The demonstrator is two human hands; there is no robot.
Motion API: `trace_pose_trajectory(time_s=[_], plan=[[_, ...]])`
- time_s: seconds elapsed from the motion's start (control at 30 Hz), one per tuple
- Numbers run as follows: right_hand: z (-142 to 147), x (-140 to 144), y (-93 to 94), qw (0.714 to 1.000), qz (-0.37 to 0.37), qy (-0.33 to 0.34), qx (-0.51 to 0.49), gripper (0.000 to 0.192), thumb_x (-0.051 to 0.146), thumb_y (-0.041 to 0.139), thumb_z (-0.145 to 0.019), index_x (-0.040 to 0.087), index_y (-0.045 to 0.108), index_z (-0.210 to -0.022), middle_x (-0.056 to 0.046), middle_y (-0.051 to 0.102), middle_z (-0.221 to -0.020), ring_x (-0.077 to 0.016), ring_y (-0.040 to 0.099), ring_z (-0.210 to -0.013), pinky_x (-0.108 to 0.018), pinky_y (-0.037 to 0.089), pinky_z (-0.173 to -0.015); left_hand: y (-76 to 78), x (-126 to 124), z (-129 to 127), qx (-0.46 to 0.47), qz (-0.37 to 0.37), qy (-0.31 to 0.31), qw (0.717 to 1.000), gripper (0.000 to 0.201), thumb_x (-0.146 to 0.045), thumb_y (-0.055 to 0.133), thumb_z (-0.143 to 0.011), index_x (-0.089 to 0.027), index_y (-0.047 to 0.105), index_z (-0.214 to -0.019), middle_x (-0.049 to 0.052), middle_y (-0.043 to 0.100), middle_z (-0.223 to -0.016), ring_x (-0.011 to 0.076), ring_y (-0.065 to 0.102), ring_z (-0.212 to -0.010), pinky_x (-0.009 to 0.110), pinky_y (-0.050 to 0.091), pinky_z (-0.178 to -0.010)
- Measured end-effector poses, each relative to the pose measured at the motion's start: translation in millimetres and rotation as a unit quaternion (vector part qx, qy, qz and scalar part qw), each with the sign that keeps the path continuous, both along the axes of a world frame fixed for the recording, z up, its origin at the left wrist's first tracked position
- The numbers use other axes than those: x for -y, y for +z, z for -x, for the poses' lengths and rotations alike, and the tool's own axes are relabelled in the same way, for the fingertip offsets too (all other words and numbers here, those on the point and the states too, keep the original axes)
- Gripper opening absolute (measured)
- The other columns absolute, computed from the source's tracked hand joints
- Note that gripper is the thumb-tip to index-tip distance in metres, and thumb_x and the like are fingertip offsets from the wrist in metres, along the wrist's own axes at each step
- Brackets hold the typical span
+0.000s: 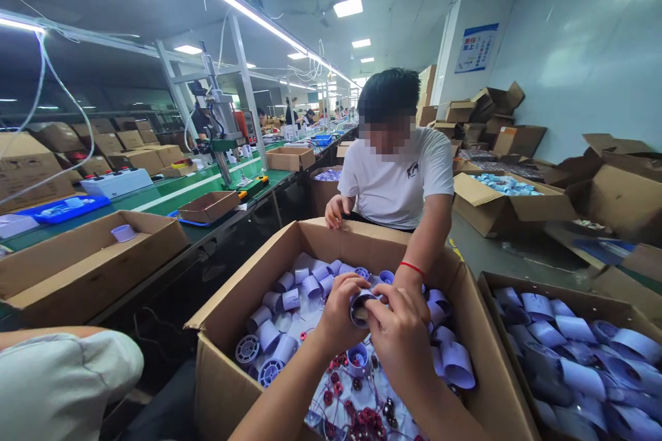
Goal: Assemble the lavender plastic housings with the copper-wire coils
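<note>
Above a large cardboard box (227,365), my left hand (338,313) is closed around a purple plastic cup (358,301) whose open end faces me. My right hand (400,331) is closed at the cup's right rim, thumb and fingertips at its opening. Something pale shows inside the cup, too small to name. Below my hands lie several red motor-like parts with thin wires (367,420) and another purple cup (357,358). More purple cups (266,336) lie loosely along the box's left side, and others (458,364) along its right.
Across the box sits a co-worker (393,179), one arm reaching into it beside my right hand. A second box of purple cups (579,375) stands right. A green conveyor bench (170,193) with a long carton (93,269) runs along the left. Behind right is a carton of light-blue parts (507,185).
</note>
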State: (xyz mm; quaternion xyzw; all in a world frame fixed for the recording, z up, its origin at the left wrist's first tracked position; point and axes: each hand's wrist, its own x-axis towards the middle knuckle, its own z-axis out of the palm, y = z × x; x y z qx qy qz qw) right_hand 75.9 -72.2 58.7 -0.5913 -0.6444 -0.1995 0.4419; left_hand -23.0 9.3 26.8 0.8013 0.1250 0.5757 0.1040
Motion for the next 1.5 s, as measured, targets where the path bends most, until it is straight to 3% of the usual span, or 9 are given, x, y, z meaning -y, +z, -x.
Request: trace_pose_trajectory(time_s=[0.17,0.37,0.57,0.83,1.03,1.13,1.27,1.4,1.5], plan=[[0,-2,-4.1,1.0,-0.003,0.021,0.004,0.033,0.003,0.045,-0.082,0.022,0.068,-0.069,-0.009,0.071,-0.094,-0.0248,0.059,-0.086,-0.039,0.05,-0.074,0.1,1,-1,-0.015,0.011,-0.015,1.0,0.034,-0.013,0.058,-0.066,-0.023,0.045,-0.096,0.007,0.065,-0.092,0.0223,0.062,-0.085,0.04,0.053,-0.076],[-2,-9,-11.9,0.999,-0.004,0.048,0.017,0.034,-0.001,0.044,-0.08,0.02,0.07,-0.076,-0.01,0.072,-0.103,-0.0248,0.062,-0.096,-0.038,0.055,-0.079,3.5,-1,3,-0.073,0.007,-0.038,0.997,0.04,-0.008,0.058,-0.064,-0.023,0.045,-0.099,0.007,0.063,-0.092,0.023,0.061,-0.087,0.038,0.054,-0.073],[-3,-17,-18.9,0.997,-0.006,0.077,0.006,0.034,-0.003,0.044,-0.078,0.018,0.071,-0.075,-0.012,0.073,-0.103,-0.0239,0.065,-0.096,-0.037,0.058,-0.078,6.8,-3,8,-0.129,0.028,-0.034,0.991,0.038,-0.007,0.057,-0.064,-0.023,0.047,-0.097,0.007,0.063,-0.09,0.0231,0.061,-0.085,0.036,0.053,-0.07],[-6,-29,-28.4,0.995,-0.017,0.082,-0.054,0.036,-0.002,0.039,-0.071,0.021,0.065,-0.061,-0.011,0.075,-0.096,-0.0222,0.072,-0.082,-0.034,0.059,-0.07,-5.0,-7,0,0.005,0.04,-0.033,0.999,0.04,-0.011,0.062,-0.063,-0.024,0.045,-0.097,0.004,0.063,-0.088,0.0201,0.061,-0.078,0.033,0.053,-0.067],[-2,-28,-25.7,0.989,0.009,0.083,-0.118,0.027,0.001,0.044,-0.068,0.023,0.06,-0.064,-0.006,0.075,-0.095,-0.0209,0.071,-0.086,-0.031,0.056,-0.073,0.1,-10,-1,0.039,-0.014,-0.05,0.998,0.045,-0.013,0.066,-0.066,-0.024,0.042,-0.102,0.004,0.065,-0.091,0.0187,0.062,-0.081,0.032,0.053,-0.072],[-2,-27,-22.8,0.974,0.051,0.074,-0.209,0.026,0.005,0.048,-0.066,0.023,0.061,-0.078,-0.003,0.074,-0.088,-0.019,0.07,-0.076,-0.028,0.055,-0.066,3.6,-8,1,0.034,-0.033,-0.053,0.997,0.045,-0.015,0.067,-0.069,-0.024,0.042,-0.104,0.005,0.065,-0.091,0.0192,0.062,-0.083,0.032,0.053,-0.072],[-5,-25,-12.2,0.924,0.181,0.085,-0.325,0.05,0.004,0.05,-0.06,0.025,0.065,-0.103,-0.002,0.075,-0.091,-0.0213,0.071,-0.083,-0.028,0.055,-0.07,8.4,-4,3,0.006,-0.044,-0.062,0.997,0.043,-0.015,0.068,-0.069,-0.024,0.043,-0.103,0.006,0.066,-0.088,0.021,0.064,-0.083,0.032,0.053,-0.072],[-6,-23,-1.0,0.88,0.224,0.137,-0.395,0.053,0.003,0.046,-0.056,0.022,0.071,-0.099,-0.003,0.076,-0.093,-0.0233,0.07,-0.092,-0.031,0.053,-0.082,12.1,0,3,0.0,-0.055,-0.066,0.996,0.039,-0.016,0.067,-0.07,-0.024,0.044,-0.101,0.005,0.066,-0.086,0.0195,0.063,-0.079,0.031,0.053,-0.069],[-7,-25,1.3,0.857,0.234,0.172,-0.425,0.054,0.003,0.045,-0.054,0.021,0.072,-0.097,-0.003,0.076,-0.089,-0.023,0.07,-0.089,-0.028,0.053,-0.077,9.8,-1,4,-0.024,-0.047,-0.061,0.997,0.038,-0.016,0.067,-0.07,-0.023,0.044,-0.1,0.004,0.065,-0.085,0.0187,0.061,-0.077,0.031,0.053,-0.068]])
